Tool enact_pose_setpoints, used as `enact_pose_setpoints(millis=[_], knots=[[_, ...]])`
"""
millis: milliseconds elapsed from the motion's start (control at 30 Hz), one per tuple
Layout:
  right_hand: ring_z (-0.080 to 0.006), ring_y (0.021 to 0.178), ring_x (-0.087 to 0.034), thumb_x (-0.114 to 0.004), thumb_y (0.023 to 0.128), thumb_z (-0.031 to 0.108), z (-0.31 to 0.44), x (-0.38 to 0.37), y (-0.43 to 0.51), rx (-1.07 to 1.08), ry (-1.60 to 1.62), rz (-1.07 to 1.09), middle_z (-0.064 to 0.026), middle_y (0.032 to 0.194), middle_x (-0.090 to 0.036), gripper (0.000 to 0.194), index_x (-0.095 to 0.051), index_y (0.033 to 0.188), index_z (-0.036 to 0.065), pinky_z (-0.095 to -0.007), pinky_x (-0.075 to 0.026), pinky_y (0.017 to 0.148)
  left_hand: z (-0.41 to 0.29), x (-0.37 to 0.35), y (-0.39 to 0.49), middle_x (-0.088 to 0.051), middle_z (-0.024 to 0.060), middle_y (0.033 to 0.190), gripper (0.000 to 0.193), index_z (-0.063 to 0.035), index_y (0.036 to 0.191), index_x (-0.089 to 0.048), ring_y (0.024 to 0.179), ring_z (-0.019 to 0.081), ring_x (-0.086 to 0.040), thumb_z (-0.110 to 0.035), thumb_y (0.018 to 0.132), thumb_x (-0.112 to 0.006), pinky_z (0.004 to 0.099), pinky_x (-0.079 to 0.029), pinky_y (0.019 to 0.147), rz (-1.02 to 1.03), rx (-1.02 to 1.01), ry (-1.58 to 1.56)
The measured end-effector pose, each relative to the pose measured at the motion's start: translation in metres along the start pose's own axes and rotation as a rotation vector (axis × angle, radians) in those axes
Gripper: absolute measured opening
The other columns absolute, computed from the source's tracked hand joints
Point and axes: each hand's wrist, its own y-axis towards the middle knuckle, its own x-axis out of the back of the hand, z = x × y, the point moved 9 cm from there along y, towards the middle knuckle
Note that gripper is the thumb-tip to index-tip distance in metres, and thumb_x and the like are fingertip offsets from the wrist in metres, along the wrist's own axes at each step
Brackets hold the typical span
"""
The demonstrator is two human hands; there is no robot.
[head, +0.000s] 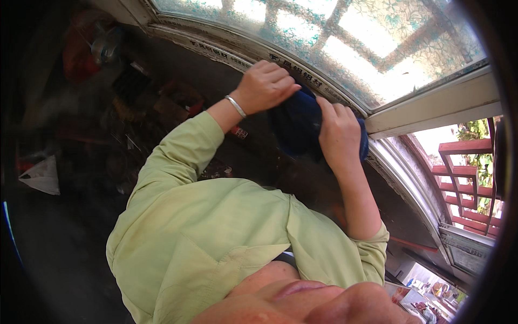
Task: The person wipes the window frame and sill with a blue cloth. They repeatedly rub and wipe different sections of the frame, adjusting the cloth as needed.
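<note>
A dark blue cloth (301,121) hangs from both my hands beside the lower rail of the window frame (323,83). My left hand (267,87), with a silver bangle at its wrist, is closed at the cloth's upper left edge, close to the rail. Lower and to the right, my right hand (340,129) pinches the cloth between thumb and fingers. Part of the cloth shows past the outer side of this hand, near the frame's corner. My fingertips are partly hidden.
A patterned glass pane (364,36) fills the top right. Beyond the opening stands a red wooden lattice (465,174). In the dim area to the left are a red bag (81,52), a dark crate (131,81) and a white plastic bag (42,176). Various items (437,299) lie at lower right.
</note>
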Motion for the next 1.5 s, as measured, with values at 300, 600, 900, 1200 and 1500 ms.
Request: enact_pose_setpoints(millis=[300, 600, 900, 1200, 1500], knots=[[-0.0284, 0.089, -0.058, -0.075, 0.079, 0.008, -0.047, 0.055, -0.077, -0.21, -0.184, -0.166, -0.0091, 0.094, -0.058, 0.027, -0.068, 0.105, 0.006, -0.0401, -0.047, 0.08, -0.06, -0.026, 0.007, -0.062, 0.0051, 0.092, 0.019, -0.0074, 0.095, -0.065, 0.086, 0.0252, -0.06, -0.01, 0.078, -0.074, 0.0396, -0.047, 0.08, -0.1, 0.078, -0.253], [-0.0311, 0.084, -0.058, -0.068, 0.082, 0.001, -0.017, -0.006, -0.023, -0.039, -0.093, -0.027, -0.0136, 0.092, -0.062, 0.021, -0.064, 0.102, -0.002, -0.0416, -0.047, 0.077, 0.003, -0.012, -0.02, -0.059, 0.0024, 0.086, 0.021, -0.0102, 0.093, -0.064, 0.078, 0.0203, -0.061, -0.025, 0.083, -0.074, 0.0324, -0.05, 0.072, -0.025, -0.075, -0.153], [-0.0234, 0.077, -0.057, -0.057, 0.077, 0.009, 0.101, -0.091, 0.105, 0.169, -0.128, -0.138, -0.007, 0.077, -0.055, 0.007, -0.051, 0.08, 0.009, -0.0347, -0.046, 0.068, 0.149, 0.059, -0.065, -0.066, 0.0083, 0.089, 0.012, -0.0067, 0.093, -0.064, 0.086, 0.0277, -0.065, -0.014, 0.086, -0.07, 0.0391, -0.052, 0.08, 0.066, -0.023, 0.166], [-0.0266, 0.085, -0.06, -0.067, 0.08, 0.009, 0.02, -0.016, 0.008, 0.001, -0.101, -0.145, -0.01, 0.092, -0.063, 0.025, -0.062, 0.104, 0.001, -0.0354, -0.05, 0.074, 0.018, 0.01, -0.025, -0.064, 0.0098, 0.094, 0.017, -0.0054, 0.1, -0.067, 0.09, 0.031, -0.06, -0.011, 0.084, -0.071, 0.0417, -0.048, 0.084, -0.146, 0.148, -0.158], [-0.0282, 0.076, -0.056, -0.059, 0.073, 0.006, 0.081, -0.082, 0.086, 0.07, -0.021, -0.06, -0.0098, 0.08, -0.057, 0.017, -0.059, 0.09, 0.003, -0.0395, -0.046, 0.069, 0.092, 0.024, -0.056, -0.065, 0.0095, 0.095, 0.015, -0.0049, 0.099, -0.064, 0.09, 0.0277, -0.064, -0.011, 0.086, -0.066, 0.0396, -0.051, 0.083, -0.029, 0.042, 0.009]])
